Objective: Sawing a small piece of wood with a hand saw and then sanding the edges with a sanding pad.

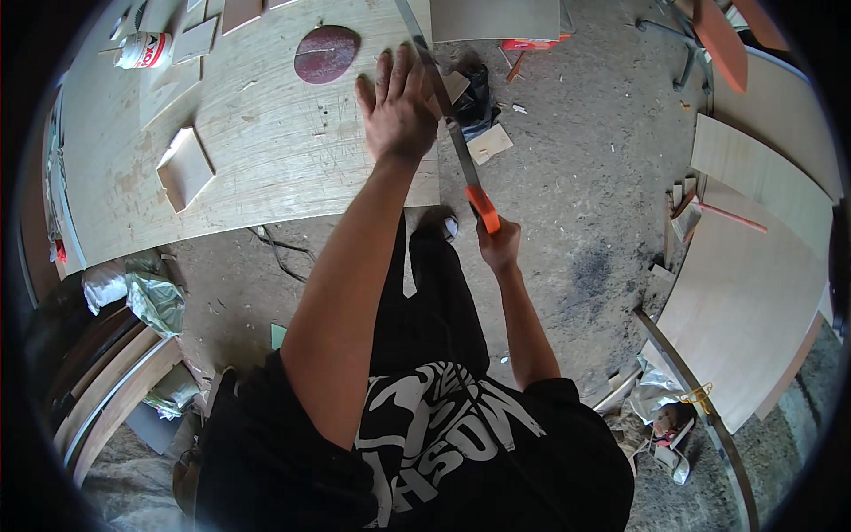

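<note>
My right hand (501, 246) is closed around the orange handle (483, 209) of a handsaw. The saw's long grey blade (461, 149) points away from me, along the right edge of the wooden worktable (266, 186). My left hand (399, 115) lies palm down near that edge, fingers stretched out and close to the blade. A small pale wood piece (456, 86) shows just past the blade, beside the left fingers; how far it reaches under the hand is hidden. Left of my fingertips, a dark red round sanding disc (327, 55) lies on the tabletop.
On the table are a shallow wooden box (186, 168) and a white jar with a red label (144, 50). A black bag (477, 97) and a wood offcut (490, 143) lie on the floor. Large plywood sheets (745, 275) stand at the right, plastic bags (155, 300) at the left.
</note>
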Tool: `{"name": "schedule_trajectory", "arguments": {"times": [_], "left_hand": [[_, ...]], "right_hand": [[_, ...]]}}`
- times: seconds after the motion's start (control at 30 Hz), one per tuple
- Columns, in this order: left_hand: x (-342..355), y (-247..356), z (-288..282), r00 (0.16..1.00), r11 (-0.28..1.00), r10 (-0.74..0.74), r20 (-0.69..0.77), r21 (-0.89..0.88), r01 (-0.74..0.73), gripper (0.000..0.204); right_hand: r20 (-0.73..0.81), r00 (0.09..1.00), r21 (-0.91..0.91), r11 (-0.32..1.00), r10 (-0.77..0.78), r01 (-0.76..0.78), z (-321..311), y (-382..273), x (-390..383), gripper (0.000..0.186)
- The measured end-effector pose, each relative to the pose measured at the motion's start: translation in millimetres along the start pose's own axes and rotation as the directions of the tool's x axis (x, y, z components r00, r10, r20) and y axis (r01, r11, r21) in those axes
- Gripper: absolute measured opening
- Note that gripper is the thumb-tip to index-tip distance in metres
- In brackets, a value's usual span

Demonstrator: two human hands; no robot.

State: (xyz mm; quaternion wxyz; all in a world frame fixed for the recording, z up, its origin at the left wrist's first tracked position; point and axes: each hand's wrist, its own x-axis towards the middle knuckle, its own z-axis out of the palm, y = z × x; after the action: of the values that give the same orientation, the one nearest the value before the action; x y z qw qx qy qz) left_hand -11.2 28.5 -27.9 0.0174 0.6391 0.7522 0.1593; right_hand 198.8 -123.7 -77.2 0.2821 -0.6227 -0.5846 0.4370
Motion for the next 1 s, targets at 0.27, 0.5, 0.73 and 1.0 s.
{"name": "schedule_trajectory", "arguments": {"times": [0.27,0.5,0.73,1.0], "left_hand": [[0.2,2.2,-3.0,1.000,1.000,-0.014,0.010,-0.008,0.014,0.053],[-1.3,2.5,-4.6,0.999,1.000,0.008,0.040,0.002,-0.008,0.056],[-1.1,-1.6,-3.5,0.999,1.000,0.003,0.047,0.025,-0.004,0.054],[0.5,2.2,-3.4,0.999,1.000,-0.015,0.035,-0.004,0.015,0.052]], "right_hand": [[-0.013,0.999,0.025,0.999,0.035,-0.035,8.0,-3.4,16.1,0.019],[0.019,0.997,-0.003,0.997,0.079,-0.079,3.5,21.0,-14.0,0.019],[0.000,0.997,-0.020,0.997,0.077,-0.077,-2.1,11.0,-6.7,0.018],[-0.022,0.997,-0.051,0.996,0.068,-0.069,-0.4,-16.4,4.7,0.019]]}}
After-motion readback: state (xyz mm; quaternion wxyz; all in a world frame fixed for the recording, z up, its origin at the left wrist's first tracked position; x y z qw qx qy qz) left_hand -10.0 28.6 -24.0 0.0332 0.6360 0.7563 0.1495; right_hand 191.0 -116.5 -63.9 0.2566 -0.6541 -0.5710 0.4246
